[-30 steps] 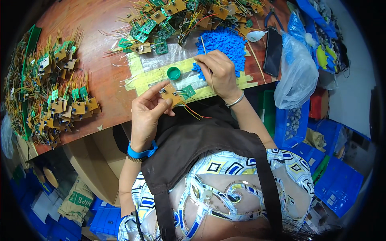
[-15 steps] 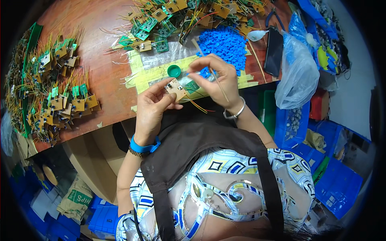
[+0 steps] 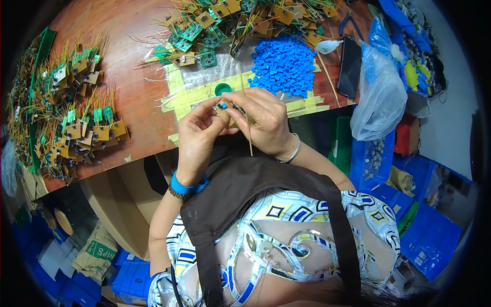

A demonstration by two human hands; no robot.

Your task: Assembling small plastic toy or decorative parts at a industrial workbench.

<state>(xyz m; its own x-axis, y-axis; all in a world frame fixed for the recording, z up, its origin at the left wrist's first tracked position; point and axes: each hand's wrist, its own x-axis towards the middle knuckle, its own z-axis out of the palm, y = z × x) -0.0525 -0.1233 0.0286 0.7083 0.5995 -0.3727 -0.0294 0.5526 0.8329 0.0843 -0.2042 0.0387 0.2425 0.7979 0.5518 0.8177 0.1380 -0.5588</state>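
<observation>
the reddish-brown wooden desk [image 3: 128, 92] fills the upper left, its near edge running above a brown cardboard box [image 3: 110, 194] underneath. along the desk's left edge lies a wide heap of small tan and green circuit boards with yellow wire leads [image 3: 66, 112], and a second heap of like boards [image 3: 225, 20] spreads along the far edge. off the desk's right end hangs a crumpled clear plastic bag [image 3: 381, 97], with blue plastic crates [image 3: 378, 158] stacked below it. near the desk's right corner sits a pile of small blue plastic blocks [image 3: 284, 64], beside a flat black phone [image 3: 350, 66]. strips of yellowish tape [image 3: 189, 97] cover the desk by its near edge, with a round green cap [image 3: 223, 89] on them. under the desk's left side a tan paper sack with a green label [image 3: 94, 250] lies on the floor. just over the near edge, the left hand [image 3: 197, 135] and the right hand [image 3: 266, 120] meet, fingers pinched together on a small tan circuit board with a blue part [image 3: 223, 107]; a thin yellow lead [image 3: 248, 130] hangs down from the right hand's grip.
</observation>
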